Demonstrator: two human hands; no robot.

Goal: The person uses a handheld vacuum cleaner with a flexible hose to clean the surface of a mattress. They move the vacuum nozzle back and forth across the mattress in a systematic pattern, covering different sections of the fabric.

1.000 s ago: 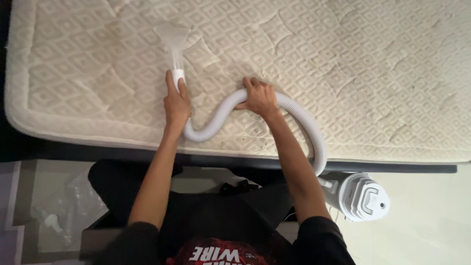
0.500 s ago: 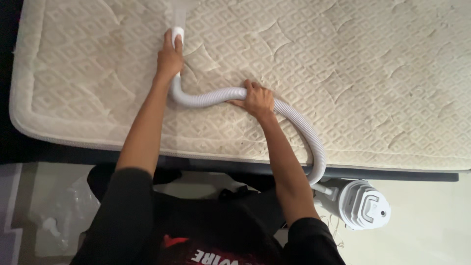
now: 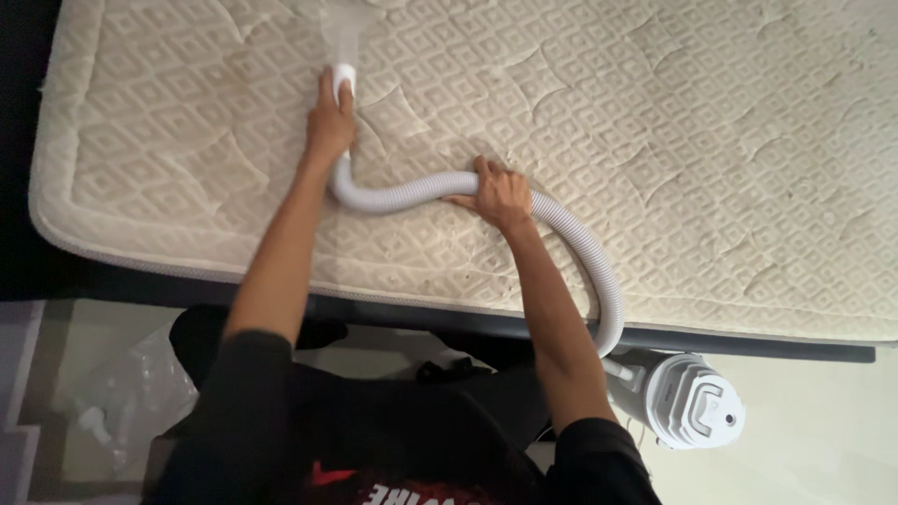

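Mattress (image 3: 655, 140) hose (image 3: 412, 194) between both hands.

Single head-worn view, looking steeply down over both outstretched arms. Faces across mattress (image 3: 655, 140) from its near long edge; floor (image 3: 823, 421) along bottom of frame. Close range, arm's reach. No second view to overlap.

Cream diamond-quilted mattress (image 3: 655, 140), pale grey ribbed hose (image 3: 402, 194), white vacuum body (image 3: 697, 400).
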